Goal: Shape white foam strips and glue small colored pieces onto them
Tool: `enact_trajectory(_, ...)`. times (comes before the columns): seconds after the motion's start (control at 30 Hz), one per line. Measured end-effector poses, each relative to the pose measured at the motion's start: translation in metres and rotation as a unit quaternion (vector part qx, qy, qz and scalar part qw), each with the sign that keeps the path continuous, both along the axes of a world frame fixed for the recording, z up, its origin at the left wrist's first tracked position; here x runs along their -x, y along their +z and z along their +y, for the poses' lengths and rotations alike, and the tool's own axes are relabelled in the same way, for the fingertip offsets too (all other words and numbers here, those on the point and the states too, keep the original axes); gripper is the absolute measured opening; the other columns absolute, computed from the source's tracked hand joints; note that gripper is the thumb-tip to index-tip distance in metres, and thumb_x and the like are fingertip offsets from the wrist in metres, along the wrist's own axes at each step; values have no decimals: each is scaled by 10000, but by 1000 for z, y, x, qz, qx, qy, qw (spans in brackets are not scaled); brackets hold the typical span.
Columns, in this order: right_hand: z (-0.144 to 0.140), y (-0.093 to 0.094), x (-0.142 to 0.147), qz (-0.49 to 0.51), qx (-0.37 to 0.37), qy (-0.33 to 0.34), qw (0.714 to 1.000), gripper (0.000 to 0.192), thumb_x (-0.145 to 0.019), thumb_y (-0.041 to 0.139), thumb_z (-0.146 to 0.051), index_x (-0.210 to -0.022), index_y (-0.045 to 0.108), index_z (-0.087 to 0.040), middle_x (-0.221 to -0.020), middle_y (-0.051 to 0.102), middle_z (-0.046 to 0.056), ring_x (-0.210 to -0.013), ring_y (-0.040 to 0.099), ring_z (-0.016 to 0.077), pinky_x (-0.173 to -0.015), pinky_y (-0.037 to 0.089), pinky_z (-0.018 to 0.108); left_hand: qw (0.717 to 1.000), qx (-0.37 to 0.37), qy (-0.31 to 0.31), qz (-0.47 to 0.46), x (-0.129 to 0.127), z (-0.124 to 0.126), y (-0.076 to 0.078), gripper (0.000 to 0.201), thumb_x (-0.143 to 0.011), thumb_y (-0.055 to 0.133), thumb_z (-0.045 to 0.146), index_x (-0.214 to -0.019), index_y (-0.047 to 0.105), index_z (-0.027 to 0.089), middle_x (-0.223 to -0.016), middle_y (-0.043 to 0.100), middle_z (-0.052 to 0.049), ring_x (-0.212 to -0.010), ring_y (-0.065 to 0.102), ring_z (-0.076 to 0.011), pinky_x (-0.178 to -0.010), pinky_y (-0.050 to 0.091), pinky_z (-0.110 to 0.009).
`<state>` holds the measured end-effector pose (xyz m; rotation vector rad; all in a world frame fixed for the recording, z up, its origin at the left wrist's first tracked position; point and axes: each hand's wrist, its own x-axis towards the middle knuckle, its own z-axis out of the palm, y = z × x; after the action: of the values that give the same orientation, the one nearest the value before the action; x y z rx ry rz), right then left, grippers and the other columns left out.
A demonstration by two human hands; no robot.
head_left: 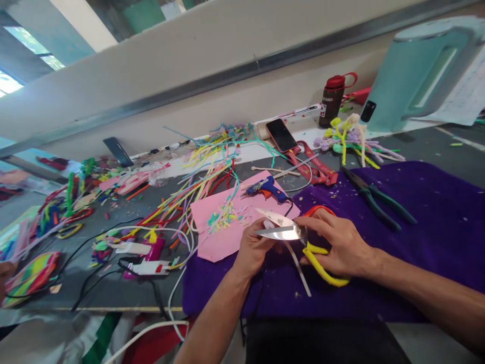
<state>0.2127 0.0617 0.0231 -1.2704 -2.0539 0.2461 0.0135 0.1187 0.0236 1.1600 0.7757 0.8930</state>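
My right hand [339, 242] is wrapped round a pair of scissors [284, 232] with one red and one yellow handle. Their blades are spread and point left, toward my left hand [253, 247]. The fingers of that hand are closed on a pale pipe cleaner [299, 268], whose long end hangs down to the right below the blades. A lilac bit shows between the blades at my left fingertips; how it joins the pipe cleaner is hidden. Just beyond lies a pink sheet [208, 247] with short pipe cleaner snippets [225, 217] and a blue glue gun [271, 188] on it.
Green-handled pliers [382, 202] lie on the purple cloth [435, 242]. Behind stand a teal kettle [405, 76], a dark bottle [332, 101], and a phone [281, 135] with a red lanyard. Left are colourful pipe cleaners [204, 184], cables and a power strip [151, 253]. Another person's hand [5, 275] shows far left.
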Motion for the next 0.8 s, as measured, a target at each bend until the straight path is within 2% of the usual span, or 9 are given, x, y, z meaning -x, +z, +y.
enact_trajectory(0.23,-1,-5,1,-6,-7,0,1000,616,-688,657,-404,-1237,417,-261,-947,532,68,-774,539,194,-657,473,336,1000,-12,13,19,-1,-1,-1,334,-582,715,489,-683,652,177,-582,592,-20,-426,508,-125,-406,401,-248)
enact_trajectory(0.47,-3,-1,4,1,20,5,1000,603,-696,648,-438,-1222,425,-245,-951,535,70,-712,528,166,-606,465,302,999,-24,24,18,1,-2,-4,287,-591,727,440,-678,669,173,-620,597,-16,-448,502,-109,-417,408,-234)
enact_trajectory(0.8,-3,2,4,6,31,17,999,589,-710,636,-448,-1219,438,-229,-950,537,64,-749,532,163,-641,466,289,999,-34,16,12,3,-2,-3,268,-605,731,403,-677,665,153,-573,581,-2,-444,505,-102,-432,410,-223)
